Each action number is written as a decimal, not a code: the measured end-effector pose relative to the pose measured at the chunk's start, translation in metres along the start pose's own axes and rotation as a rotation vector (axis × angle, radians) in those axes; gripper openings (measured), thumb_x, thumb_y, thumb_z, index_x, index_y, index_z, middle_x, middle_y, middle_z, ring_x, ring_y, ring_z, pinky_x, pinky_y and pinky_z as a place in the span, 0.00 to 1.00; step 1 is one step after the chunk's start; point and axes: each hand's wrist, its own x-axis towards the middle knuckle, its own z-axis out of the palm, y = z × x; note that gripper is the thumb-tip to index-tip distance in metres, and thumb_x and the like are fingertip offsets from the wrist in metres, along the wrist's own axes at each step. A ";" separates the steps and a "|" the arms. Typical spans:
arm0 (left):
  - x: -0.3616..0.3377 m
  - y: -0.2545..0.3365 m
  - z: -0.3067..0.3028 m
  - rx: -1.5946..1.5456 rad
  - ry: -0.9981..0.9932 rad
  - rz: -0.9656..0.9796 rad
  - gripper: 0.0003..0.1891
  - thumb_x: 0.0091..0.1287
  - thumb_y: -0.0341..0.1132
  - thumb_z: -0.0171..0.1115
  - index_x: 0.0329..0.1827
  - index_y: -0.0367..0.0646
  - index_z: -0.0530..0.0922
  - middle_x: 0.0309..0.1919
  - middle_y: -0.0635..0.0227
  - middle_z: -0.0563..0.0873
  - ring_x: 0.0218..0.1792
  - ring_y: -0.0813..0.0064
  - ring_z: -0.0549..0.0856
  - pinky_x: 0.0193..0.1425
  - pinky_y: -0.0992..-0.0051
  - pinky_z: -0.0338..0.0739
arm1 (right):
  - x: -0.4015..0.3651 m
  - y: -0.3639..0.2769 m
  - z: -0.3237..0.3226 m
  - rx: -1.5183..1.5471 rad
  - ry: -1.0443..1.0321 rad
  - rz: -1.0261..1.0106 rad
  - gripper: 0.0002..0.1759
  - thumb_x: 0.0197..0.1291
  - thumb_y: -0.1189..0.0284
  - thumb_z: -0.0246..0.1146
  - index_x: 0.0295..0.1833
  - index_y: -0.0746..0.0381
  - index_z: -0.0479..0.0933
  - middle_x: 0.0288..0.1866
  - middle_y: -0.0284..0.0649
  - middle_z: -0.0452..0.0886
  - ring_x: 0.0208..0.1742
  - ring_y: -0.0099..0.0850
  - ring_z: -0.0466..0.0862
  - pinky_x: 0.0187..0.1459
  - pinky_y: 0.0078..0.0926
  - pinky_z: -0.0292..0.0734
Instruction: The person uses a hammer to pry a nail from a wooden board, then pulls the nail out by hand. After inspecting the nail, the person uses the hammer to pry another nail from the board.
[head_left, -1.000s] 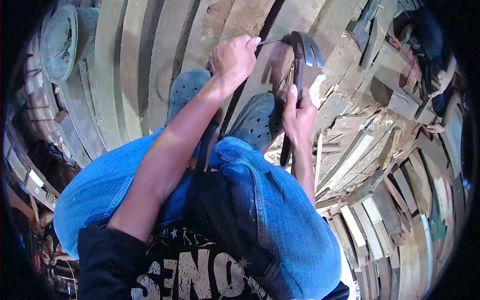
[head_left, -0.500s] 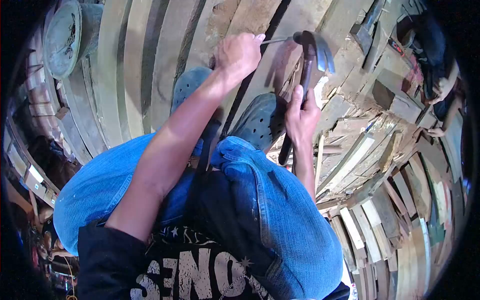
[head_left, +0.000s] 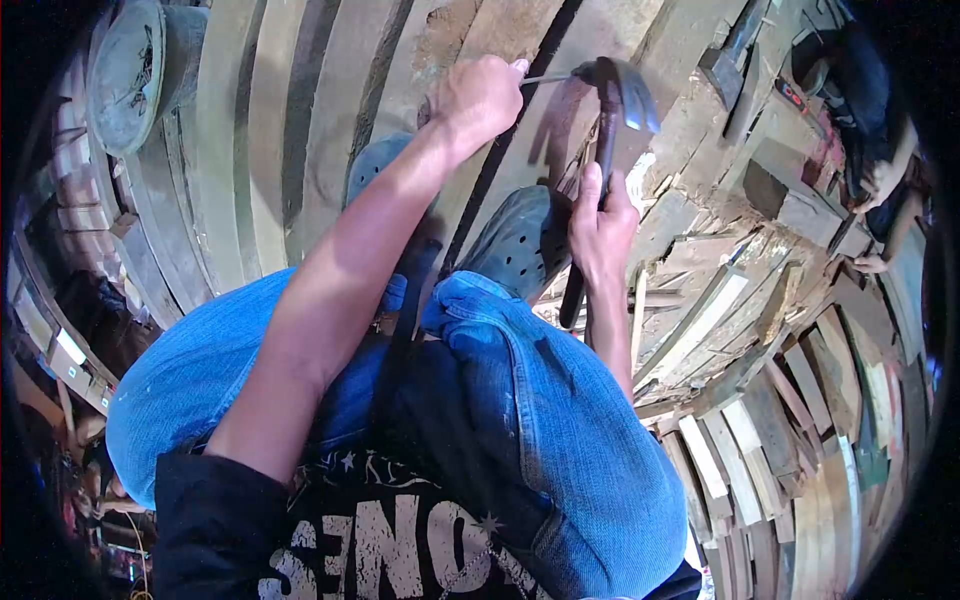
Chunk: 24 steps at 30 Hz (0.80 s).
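Note:
My left hand [head_left: 474,105] is closed in a fist over the wooden planks, with a thin metal rod [head_left: 546,79] sticking out past the thumb. The rod's far end meets the striking face of a claw hammer [head_left: 628,97]. My right hand [head_left: 603,222] is wrapped round the hammer's dark handle, thumb lying along it. The claw points to the right, over a worn board. Below the hands are my feet in perforated clogs [head_left: 522,240], resting on the planks.
A round bucket [head_left: 127,80] with small dark pieces stands at upper left. Wood offcuts [head_left: 745,440] are piled at right. Another person's hands [head_left: 880,180] are at the far right, near a wood block [head_left: 808,215]. Dark gaps run between the planks [head_left: 270,130].
The hammer head has shifted slightly left and up and has turned a little, its face against the rod's end. My left hand has stayed nearly in place.

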 end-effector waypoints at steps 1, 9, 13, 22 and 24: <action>0.003 -0.001 0.001 0.000 -0.009 -0.005 0.25 0.74 0.51 0.49 0.36 0.40 0.86 0.33 0.44 0.86 0.40 0.42 0.85 0.48 0.50 0.78 | 0.001 0.002 -0.001 -0.082 -0.052 0.031 0.20 0.72 0.56 0.56 0.35 0.62 0.74 0.17 0.44 0.78 0.19 0.39 0.81 0.26 0.37 0.74; 0.024 -0.011 0.004 -0.016 -0.120 0.016 0.27 0.75 0.53 0.47 0.28 0.45 0.88 0.30 0.58 0.89 0.36 0.53 0.87 0.50 0.58 0.78 | 0.003 0.003 -0.003 -0.045 -0.039 -0.021 0.18 0.73 0.59 0.56 0.37 0.63 0.75 0.20 0.45 0.80 0.21 0.39 0.83 0.27 0.36 0.76; 0.033 -0.018 0.007 -0.024 -0.157 0.030 0.27 0.75 0.52 0.47 0.28 0.45 0.88 0.28 0.58 0.88 0.34 0.54 0.87 0.50 0.60 0.78 | -0.001 0.006 0.001 0.074 -0.027 0.063 0.19 0.73 0.58 0.56 0.37 0.63 0.75 0.20 0.47 0.80 0.21 0.42 0.83 0.28 0.38 0.75; 0.033 -0.012 0.005 -0.028 -0.149 -0.006 0.27 0.74 0.53 0.49 0.27 0.45 0.87 0.27 0.56 0.88 0.35 0.55 0.87 0.49 0.61 0.78 | 0.001 0.004 -0.001 -0.013 -0.008 -0.010 0.19 0.72 0.57 0.57 0.36 0.62 0.74 0.16 0.47 0.77 0.19 0.44 0.82 0.24 0.41 0.73; 0.031 -0.012 0.003 -0.025 -0.169 -0.018 0.27 0.74 0.54 0.49 0.28 0.45 0.88 0.29 0.56 0.88 0.36 0.55 0.87 0.49 0.61 0.78 | 0.001 0.001 -0.002 0.002 -0.027 -0.008 0.18 0.72 0.58 0.57 0.36 0.62 0.74 0.16 0.47 0.77 0.19 0.44 0.82 0.24 0.41 0.73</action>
